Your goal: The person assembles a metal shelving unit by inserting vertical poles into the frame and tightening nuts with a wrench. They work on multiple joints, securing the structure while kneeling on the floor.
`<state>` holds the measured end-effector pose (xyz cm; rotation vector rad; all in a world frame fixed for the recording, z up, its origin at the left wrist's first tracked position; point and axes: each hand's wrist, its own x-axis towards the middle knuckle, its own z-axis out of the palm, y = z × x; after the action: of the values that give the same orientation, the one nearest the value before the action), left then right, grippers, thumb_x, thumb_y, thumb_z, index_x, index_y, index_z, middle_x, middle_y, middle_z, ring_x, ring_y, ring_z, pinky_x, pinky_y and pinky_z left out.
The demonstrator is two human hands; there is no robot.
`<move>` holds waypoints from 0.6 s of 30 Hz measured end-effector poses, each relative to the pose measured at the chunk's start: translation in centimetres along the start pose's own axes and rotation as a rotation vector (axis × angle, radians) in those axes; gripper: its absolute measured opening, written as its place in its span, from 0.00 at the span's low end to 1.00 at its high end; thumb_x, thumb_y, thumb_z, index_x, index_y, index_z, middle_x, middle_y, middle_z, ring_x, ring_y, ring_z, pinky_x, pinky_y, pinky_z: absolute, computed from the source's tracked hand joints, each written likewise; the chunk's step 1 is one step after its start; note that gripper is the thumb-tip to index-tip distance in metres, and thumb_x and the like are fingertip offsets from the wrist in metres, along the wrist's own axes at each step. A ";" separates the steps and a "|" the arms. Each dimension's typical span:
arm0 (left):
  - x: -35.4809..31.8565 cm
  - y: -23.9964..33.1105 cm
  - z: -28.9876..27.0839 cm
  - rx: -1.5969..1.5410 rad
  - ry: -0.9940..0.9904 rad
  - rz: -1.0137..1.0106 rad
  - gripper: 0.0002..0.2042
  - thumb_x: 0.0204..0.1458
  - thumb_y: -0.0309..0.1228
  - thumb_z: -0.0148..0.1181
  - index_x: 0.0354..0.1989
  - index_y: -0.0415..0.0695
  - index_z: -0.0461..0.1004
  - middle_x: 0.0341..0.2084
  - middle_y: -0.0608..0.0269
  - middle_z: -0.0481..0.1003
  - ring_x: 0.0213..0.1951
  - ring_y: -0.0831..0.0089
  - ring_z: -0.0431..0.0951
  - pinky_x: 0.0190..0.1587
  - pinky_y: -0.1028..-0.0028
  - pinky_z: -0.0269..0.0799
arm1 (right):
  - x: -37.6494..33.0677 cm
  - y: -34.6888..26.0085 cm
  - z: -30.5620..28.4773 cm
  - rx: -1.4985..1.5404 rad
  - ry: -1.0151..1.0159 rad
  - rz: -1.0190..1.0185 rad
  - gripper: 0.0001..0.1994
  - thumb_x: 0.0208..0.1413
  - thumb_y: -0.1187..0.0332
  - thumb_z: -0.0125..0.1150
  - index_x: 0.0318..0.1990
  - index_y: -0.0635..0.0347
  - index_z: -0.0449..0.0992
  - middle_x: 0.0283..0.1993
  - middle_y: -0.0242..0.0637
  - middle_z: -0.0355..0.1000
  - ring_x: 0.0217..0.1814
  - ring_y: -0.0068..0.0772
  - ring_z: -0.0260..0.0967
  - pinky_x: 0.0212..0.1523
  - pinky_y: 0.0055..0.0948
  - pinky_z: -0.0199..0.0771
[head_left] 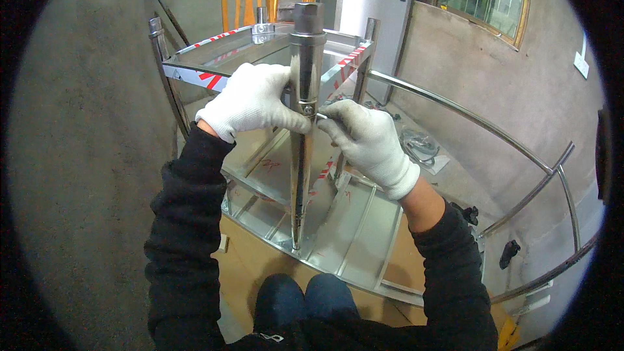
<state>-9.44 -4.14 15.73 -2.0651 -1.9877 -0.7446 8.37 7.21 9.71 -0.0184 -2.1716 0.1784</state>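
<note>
A shiny upright metal post [305, 68], with a thicker cap on top, stands directly in front of me. My left hand [255, 100], in a white knitted glove, grips the post from the left, its thumb across the front near a small screw [307, 110]. From the right my gloved right hand [372, 142] pinches a thin pale rod-like piece [321, 116] against the post's side. Most of that piece is hidden by the fingers, so its kind is unclear. The post is part of a metal frame with glass shelves [224, 58] edged in red-and-white tape.
Curved metal tubing [468, 116] sweeps out at the right. A lower panelled metal platform [354, 237] spreads below the post. Behind the frame is a wooden chair [249, 1]; a door [377, 19] stands farther back. Plastic-wrapped parts [419, 146] lie on the floor.
</note>
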 end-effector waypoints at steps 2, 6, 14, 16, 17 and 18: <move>0.1 -0.4 0.5 -0.004 0.045 0.047 0.24 0.30 0.37 0.75 0.39 0.44 0.75 0.33 0.56 0.78 0.37 0.61 0.79 0.42 0.68 0.72 | 0.1 0.2 0.2 -0.075 0.035 -0.080 0.07 0.49 0.71 0.60 0.38 0.55 0.75 0.28 0.40 0.72 0.30 0.43 0.74 0.29 0.35 0.74; -0.1 -0.8 1.1 -0.031 0.131 0.121 0.24 0.30 0.37 0.75 0.38 0.44 0.75 0.30 0.57 0.77 0.35 0.63 0.79 0.40 0.69 0.72 | 0.2 0.4 0.5 -0.131 0.110 -0.224 0.08 0.47 0.72 0.60 0.36 0.54 0.74 0.26 0.38 0.72 0.28 0.41 0.73 0.28 0.35 0.74; -0.3 -0.7 1.1 -0.094 0.153 0.108 0.25 0.28 0.38 0.76 0.37 0.44 0.75 0.28 0.58 0.77 0.32 0.65 0.78 0.38 0.70 0.73 | 0.7 -0.2 0.5 -0.192 0.085 -0.290 0.08 0.44 0.71 0.61 0.34 0.53 0.73 0.25 0.37 0.70 0.26 0.40 0.72 0.25 0.34 0.72; -0.2 -0.8 1.3 -0.084 0.165 0.107 0.24 0.28 0.37 0.76 0.37 0.43 0.75 0.29 0.58 0.77 0.32 0.65 0.78 0.38 0.70 0.73 | 0.8 0.1 0.6 -0.208 0.088 -0.310 0.07 0.43 0.71 0.61 0.33 0.53 0.73 0.24 0.37 0.69 0.25 0.40 0.72 0.24 0.34 0.72; -0.2 -0.8 1.4 -0.080 0.171 0.106 0.24 0.28 0.37 0.76 0.37 0.43 0.75 0.29 0.58 0.77 0.32 0.65 0.78 0.38 0.70 0.73 | 0.8 0.0 0.4 -0.228 0.074 -0.321 0.07 0.43 0.71 0.61 0.33 0.53 0.72 0.23 0.37 0.69 0.25 0.40 0.72 0.24 0.34 0.71; -0.2 -0.9 1.4 -0.087 0.171 0.107 0.24 0.28 0.37 0.76 0.37 0.43 0.75 0.29 0.58 0.77 0.33 0.65 0.78 0.38 0.70 0.73 | 1.0 0.0 0.2 -0.246 0.060 -0.331 0.07 0.43 0.71 0.61 0.33 0.53 0.72 0.23 0.37 0.68 0.25 0.40 0.72 0.24 0.34 0.71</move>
<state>-10.01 -3.59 14.30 -2.0588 -1.7690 -0.9656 7.62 7.22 10.36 0.1929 -2.0901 -0.2746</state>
